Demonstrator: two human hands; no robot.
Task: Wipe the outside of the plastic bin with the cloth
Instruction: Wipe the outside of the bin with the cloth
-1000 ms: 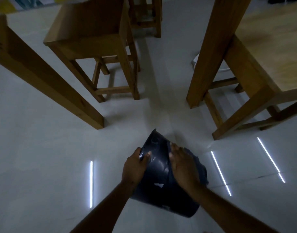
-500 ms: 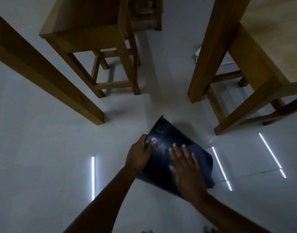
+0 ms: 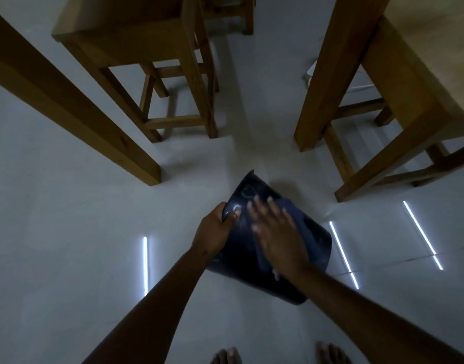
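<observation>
A dark plastic bin is held tilted above the pale floor, its base end pointing away from me. My left hand grips its left edge, thumb on the outer wall. My right hand lies flat on the bin's upper side with fingers spread, pressing a dark blue cloth against the wall. Most of the cloth is hidden under the hand; a fold shows past the fingers on the right. The hand is motion-blurred.
A wooden stool stands beyond the bin on the left, with a thick wooden table leg in front of it. Another table leg and a wooden bench stand on the right. My bare toes show at the bottom.
My right hand with the cloth has slid up the bin's wall toward its far end. The bin has turned slightly, and the view has tipped downward.
</observation>
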